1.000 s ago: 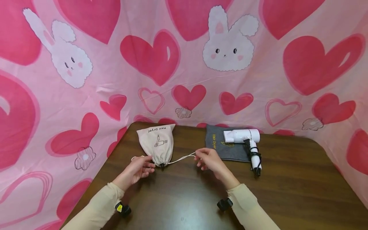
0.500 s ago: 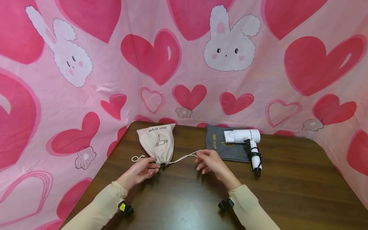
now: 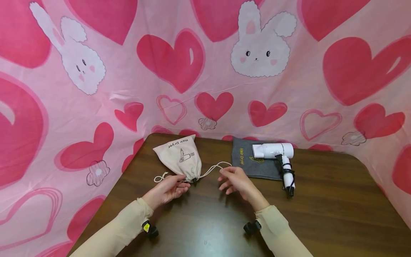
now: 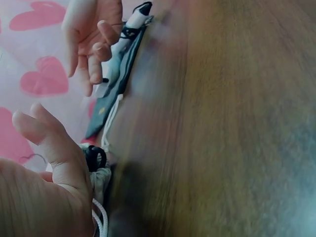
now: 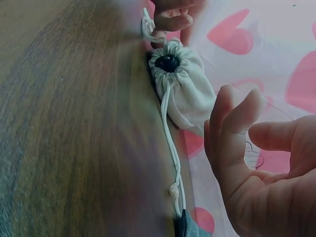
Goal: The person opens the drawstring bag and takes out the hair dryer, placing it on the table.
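A cream drawstring bag (image 3: pixel 181 157) printed "Hair Dryer" lies on the table, its gathered neck toward me. Something black (image 5: pixel 168 63) shows in the puckered mouth. My left hand (image 3: pixel 167 189) is at the left side of that neck, fingers loosely extended and touching the cloth. In the left wrist view its fingers overlap the bag. My right hand (image 3: pixel 236 182) hovers to the right, fingers loosely bent, holding nothing. The white cord (image 5: pixel 170 133) runs from the neck past this hand, apart from its fingers. A second cord loop (image 3: pixel 160 177) lies left of the bag.
Behind my right hand, a dark grey "Hair Dryer" pouch (image 3: pixel 239 167) lies flat. On it rests a white hair dryer (image 3: pixel 273 150), its black cable wound round the handle. Pink heart-patterned cloth (image 3: pixel 212 78) hangs behind the brown wooden table (image 3: pixel 321 214).
The bag's neck has shifted right and turned slightly, with my left hand moving right beside it. The right cord, earlier at my right fingertips, now lies beyond them. The right hand stays nearly in place.
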